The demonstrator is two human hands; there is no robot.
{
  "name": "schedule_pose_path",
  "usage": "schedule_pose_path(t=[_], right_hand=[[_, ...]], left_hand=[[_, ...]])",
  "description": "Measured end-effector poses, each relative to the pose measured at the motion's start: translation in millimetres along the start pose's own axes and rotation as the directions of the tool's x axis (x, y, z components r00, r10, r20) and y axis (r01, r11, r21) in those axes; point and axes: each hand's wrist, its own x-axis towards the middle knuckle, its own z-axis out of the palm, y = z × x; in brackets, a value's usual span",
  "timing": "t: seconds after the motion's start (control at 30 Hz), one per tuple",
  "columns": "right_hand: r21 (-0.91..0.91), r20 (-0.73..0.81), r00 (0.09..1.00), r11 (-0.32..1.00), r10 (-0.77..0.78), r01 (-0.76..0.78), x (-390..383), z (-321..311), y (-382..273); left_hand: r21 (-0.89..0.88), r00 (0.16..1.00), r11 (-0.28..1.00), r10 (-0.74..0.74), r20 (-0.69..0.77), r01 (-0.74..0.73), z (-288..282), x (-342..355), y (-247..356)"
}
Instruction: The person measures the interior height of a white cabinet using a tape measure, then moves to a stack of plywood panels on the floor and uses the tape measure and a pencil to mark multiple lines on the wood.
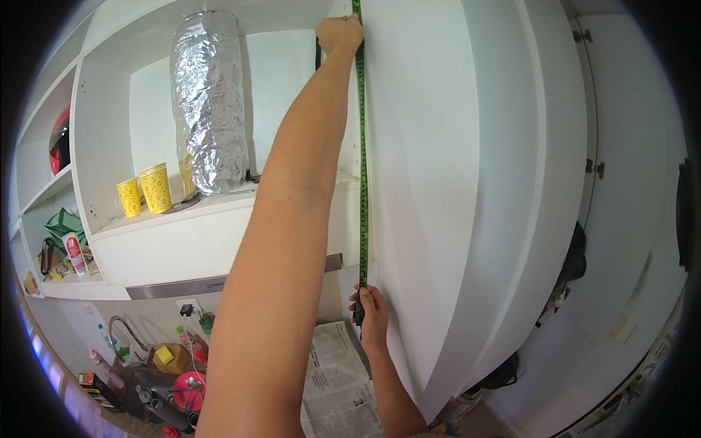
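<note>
My left hand [339,33] is raised to the top right corner of the open white cabinet [102,146], its fingers closed at the upper stretch of a green measuring tape [363,146]. The tape runs straight down beside a plain white panel [423,146]. Low on that line, my right hand [374,314] grips the dark tape case [358,310]. My left forearm hides part of the cabinet. On the shelf stand a tall foil-wrapped cylinder [208,98] and yellow patterned cups [155,190].
Below are a sink [135,401] with bottles and a red item [188,390], plus newspaper [339,387] on the counter. A red-and-black helmet [60,142] sits in a left compartment. A white hinged door [635,146] and dark hanging items [571,255] are at right.
</note>
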Motion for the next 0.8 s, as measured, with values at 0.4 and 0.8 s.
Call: schedule_pose_path(t=[0.4, 0.8], right_hand=[[-0.034, 0.022, 1.000, 0.999, -0.022, 0.022, -3, -2, 1], [-0.032, 0.006, 1.000, 0.999, -0.014, 0.014, -4, 1, -2]], left_hand=[[0.050, 0.989, 0.992, 0.120, -0.084, -0.116, 17, 11, -14], [0.047, 0.995, 0.995, 0.093, -0.033, -0.091, 10, 6, -7]])
